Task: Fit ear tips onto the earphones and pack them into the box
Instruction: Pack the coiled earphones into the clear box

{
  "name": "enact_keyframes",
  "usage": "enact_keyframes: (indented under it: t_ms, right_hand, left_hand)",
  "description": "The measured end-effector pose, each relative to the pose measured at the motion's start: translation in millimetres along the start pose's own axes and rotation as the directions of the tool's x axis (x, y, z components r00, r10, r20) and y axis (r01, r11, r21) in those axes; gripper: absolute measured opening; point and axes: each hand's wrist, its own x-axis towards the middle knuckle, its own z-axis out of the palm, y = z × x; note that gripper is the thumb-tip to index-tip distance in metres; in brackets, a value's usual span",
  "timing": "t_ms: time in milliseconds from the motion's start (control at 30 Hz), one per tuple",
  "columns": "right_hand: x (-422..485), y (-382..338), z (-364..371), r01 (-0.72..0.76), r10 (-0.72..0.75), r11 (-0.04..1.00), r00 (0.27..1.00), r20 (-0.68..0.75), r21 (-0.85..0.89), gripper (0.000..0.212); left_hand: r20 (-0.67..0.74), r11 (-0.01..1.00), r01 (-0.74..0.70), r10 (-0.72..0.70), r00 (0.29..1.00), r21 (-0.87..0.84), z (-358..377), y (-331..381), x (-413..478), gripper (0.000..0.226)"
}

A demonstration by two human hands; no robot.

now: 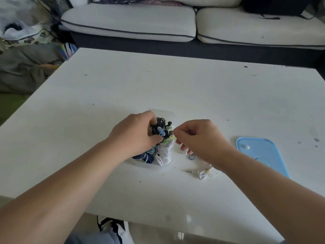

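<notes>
Left grip [139,133] is clutching dark earphones [159,128] in the box [151,165], mid-tabletop [175,85]; right grip [198,138] is pinching something too small to tell beside it. Pulling is risking dragging tangled cords out.

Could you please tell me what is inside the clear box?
Coiled earphone bundles fill the clear box: black earphones, dark blue earphones and white earphones. The left hand grips the black ones, hiding whatever lies beneath.

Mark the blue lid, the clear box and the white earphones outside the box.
blue lid [260,154]: head view, middle of its flat top.
clear box [149,166]: head view, its near wall.
white earphones [204,173]: head view, the tied cable coil.
</notes>
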Motion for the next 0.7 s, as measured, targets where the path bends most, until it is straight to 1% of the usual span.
enact_keyframes:
  t_ms: [67, 133, 300, 400, 467, 500, 533, 600, 633, 700]
  right_hand:
    - [1.0, 1.3, -2.6, -0.014, 0.014, 1.000, 1.000, 0.002, 0.006, 0.016]
    - [1.7, 2.3, -5.1, -0.031, 0.031, 0.999, 0.999, -0.006, 0.012, 0.017]
    - [3.9, 4.1, -8.9, -0.032, 0.032, 0.999, 0.999, 0.003, 0.018, 0.018]
    - [3.8, 3.4, -10.3, -0.015, 0.015, 1.000, 1.000, 0.009, 0.020, 0.019]
    - [5.1, 3.9, -9.5, 0.010, -0.010, 0.998, 1.000, 0.002, 0.059, 0.014]
    - [6.4, 4.4, -9.3, 0.031, -0.031, 0.994, 1.000, -0.003, 0.103, 0.011]
    - [7.6, 5.3, -9.1, 0.048, -0.049, 0.985, 0.999, 0.005, 0.165, 0.014]
    - [9.7, 5.4, -10.3, 0.059, -0.086, 0.940, 0.994, 0.066, 0.337, 0.032]
    - [10.3, 4.5, -11.5, 0.047, -0.107, 0.901, 0.987, 0.116, 0.432, 0.040]
    - [9.1, 1.5, -14.4, 0.002, -0.163, 0.820, 0.959, 0.231, 0.573, 0.045]
  left_hand:
    - [0.013, 0.998, -0.019, 0.018, 1.000, 0.053, 3.1, 0.9, -4.3, 0.050]
    - [0.017, 0.995, -0.039, 0.038, 0.999, 0.092, 5.9, 2.8, -5.9, 0.054]
    - [0.049, 0.999, -0.013, 0.016, 0.999, -0.046, -6.1, 2.0, -2.8, 0.048]
    - [0.036, 0.993, -0.026, 0.030, 0.999, -0.112, -16.9, 0.3, -1.8, 0.042]
    - [0.023, 0.985, -0.020, 0.024, 0.999, -0.170, -24.7, 1.0, -1.2, 0.034]
    - [0.013, 0.971, -0.005, 0.008, 1.000, -0.239, -28.3, 2.8, -1.6, 0.029]
    - [0.012, 0.944, 0.014, -0.011, 1.000, -0.330, -30.9, 5.4, -2.1, 0.027]
    - [0.056, 0.845, 0.052, -0.026, 0.998, -0.531, -34.9, 13.2, -3.4, 0.030]
    - [0.097, 0.772, 0.076, -0.018, 0.995, -0.631, -36.1, 17.8, -4.2, 0.031]
    - [0.169, 0.604, 0.124, 0.017, 0.986, -0.787, -37.2, 25.1, -3.6, 0.030]
